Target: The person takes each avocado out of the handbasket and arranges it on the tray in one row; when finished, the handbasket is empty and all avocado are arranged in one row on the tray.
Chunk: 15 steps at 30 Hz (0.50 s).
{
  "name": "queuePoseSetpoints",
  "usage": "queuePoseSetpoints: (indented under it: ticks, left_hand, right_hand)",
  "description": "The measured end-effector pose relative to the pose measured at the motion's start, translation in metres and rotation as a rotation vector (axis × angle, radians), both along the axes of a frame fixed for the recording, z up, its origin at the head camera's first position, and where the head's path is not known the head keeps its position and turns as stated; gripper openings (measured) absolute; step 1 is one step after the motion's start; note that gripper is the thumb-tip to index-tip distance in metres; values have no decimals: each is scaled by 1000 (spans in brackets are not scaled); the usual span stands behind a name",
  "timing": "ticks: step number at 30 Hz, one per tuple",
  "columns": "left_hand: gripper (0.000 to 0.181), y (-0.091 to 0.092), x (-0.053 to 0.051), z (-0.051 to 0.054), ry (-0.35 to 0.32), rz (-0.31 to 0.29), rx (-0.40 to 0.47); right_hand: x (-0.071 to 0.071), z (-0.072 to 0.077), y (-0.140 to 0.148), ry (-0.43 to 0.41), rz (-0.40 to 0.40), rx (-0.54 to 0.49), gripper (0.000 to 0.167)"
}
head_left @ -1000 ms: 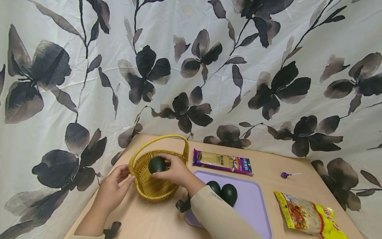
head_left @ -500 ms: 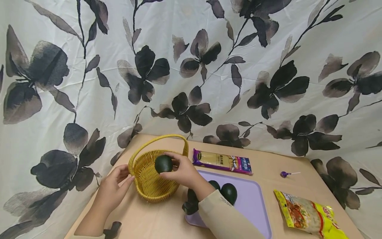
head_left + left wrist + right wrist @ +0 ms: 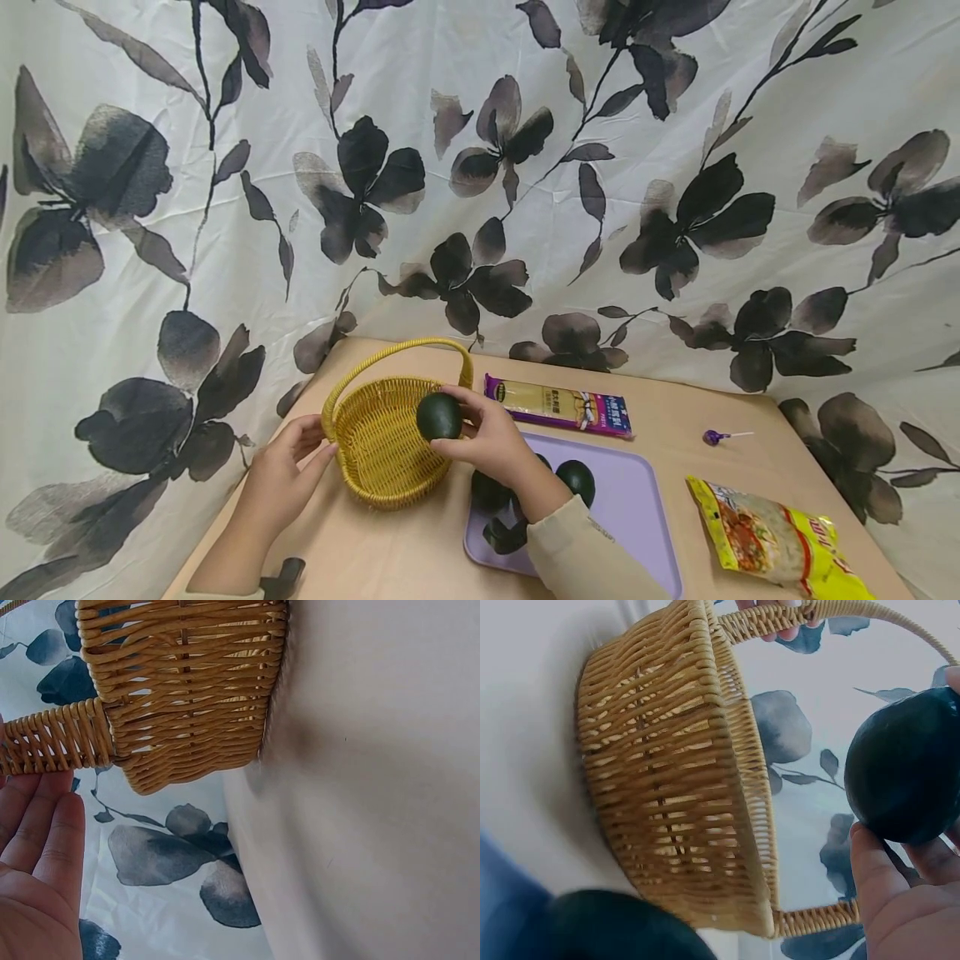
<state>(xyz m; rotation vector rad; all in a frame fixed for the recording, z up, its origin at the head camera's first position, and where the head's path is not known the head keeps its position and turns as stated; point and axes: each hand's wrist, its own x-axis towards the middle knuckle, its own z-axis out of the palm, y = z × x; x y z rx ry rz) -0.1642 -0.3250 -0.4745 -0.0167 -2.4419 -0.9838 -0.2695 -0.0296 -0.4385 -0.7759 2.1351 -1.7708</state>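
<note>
A dark green avocado (image 3: pixel 438 417) is held between the thumb and fingers of my right hand (image 3: pixel 491 437), over the right rim of the yellow wicker basket (image 3: pixel 386 467). In the right wrist view the same avocado (image 3: pixel 900 765) is apart from the basket wall (image 3: pixel 660 765). My left hand (image 3: pixel 281 475) grips the left base of the basket's handle (image 3: pixel 328 417); in the left wrist view its fingers (image 3: pixel 56 847) lie against the woven handle. No avocado shows inside the basket. Several avocados, including one (image 3: pixel 576 482), lie on the lilac tray (image 3: pixel 630 533), partly hidden by my right arm.
Behind the tray lies a purple pasta packet (image 3: pixel 558 406). A purple-wrapped lollipop (image 3: pixel 716 437) and a yellow food bag (image 3: pixel 776 537) are to the right. A floral curtain (image 3: pixel 480 208) hangs along the table's back edge.
My right hand has moved right with the avocado, from over the basket's middle to its right rim. The left hand has stayed at the handle.
</note>
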Motion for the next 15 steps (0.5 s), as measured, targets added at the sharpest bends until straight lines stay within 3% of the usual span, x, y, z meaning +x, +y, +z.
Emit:
queuePoseSetpoints:
  ticks: [9, 15]
  left_hand:
    - [43, 0, 0, 1, -5, 16, -19]
    - [43, 1, -1, -1, -11, 19, -12]
  right_hand:
    - [6, 3, 29, -13, -42, -47, 77]
    - [9, 6, 45, 50, -65, -23, 80]
